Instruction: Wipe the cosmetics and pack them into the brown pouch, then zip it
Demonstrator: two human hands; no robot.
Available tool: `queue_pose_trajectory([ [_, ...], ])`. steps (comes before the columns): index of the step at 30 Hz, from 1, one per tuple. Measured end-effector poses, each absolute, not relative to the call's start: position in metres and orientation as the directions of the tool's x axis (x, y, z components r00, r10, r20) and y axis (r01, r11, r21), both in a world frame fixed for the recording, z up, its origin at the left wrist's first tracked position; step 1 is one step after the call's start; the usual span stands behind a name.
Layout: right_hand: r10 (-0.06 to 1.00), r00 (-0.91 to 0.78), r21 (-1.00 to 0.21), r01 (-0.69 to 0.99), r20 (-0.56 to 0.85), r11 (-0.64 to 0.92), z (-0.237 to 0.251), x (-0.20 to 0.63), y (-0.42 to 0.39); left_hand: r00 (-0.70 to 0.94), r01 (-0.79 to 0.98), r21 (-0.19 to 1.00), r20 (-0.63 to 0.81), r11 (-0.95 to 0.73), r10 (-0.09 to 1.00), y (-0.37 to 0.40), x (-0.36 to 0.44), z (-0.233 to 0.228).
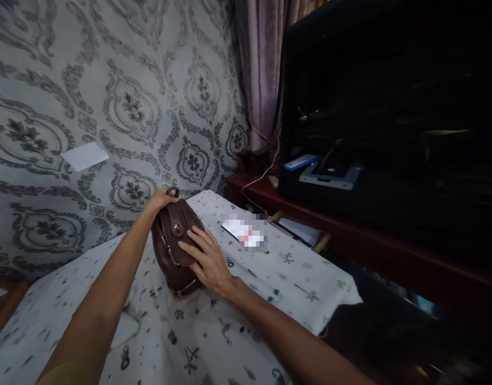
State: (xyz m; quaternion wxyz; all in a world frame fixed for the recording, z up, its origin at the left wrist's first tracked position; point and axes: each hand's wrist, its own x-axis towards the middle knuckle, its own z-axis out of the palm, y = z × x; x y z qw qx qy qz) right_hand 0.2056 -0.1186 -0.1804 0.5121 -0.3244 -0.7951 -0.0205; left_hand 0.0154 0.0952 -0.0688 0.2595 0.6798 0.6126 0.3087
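A dark brown leather handbag (171, 238) with a snap button and gold trim stands on a table under a white patterned cloth (238, 321). My left hand (161, 200) grips the bag at its top, by the small loop handle. Across the bag's front flap my right hand (206, 259) lies flat, fingers spread and pressing on the leather. Just right of the bag a phone (244, 233) lies flat on the cloth.
Grey damask wallpaper covers the wall, with a white paper (85, 155) stuck on it. A dark red wooden shelf (350, 235) carries a large black television (390, 107) at the right. A white cable (262, 176) and a purple curtain (266, 69) are behind.
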Motion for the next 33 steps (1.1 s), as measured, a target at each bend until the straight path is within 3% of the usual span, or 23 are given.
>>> queue_pose_trajectory([
  [15, 0.515, -0.241, -0.340, 0.517, 0.822, 0.785, -0.180, 0.205, -0.120, -0.037, 0.690, 0.701, 0.284, -0.181, 0.958, 0.090, 0.012, -0.078],
  [33, 0.475, -0.260, -0.294, 0.518, 0.841, 0.803, -0.181, 0.206, -0.118, -0.033, 0.477, 0.867, 0.177, -0.140, 0.984, 0.081, 0.016, -0.077],
])
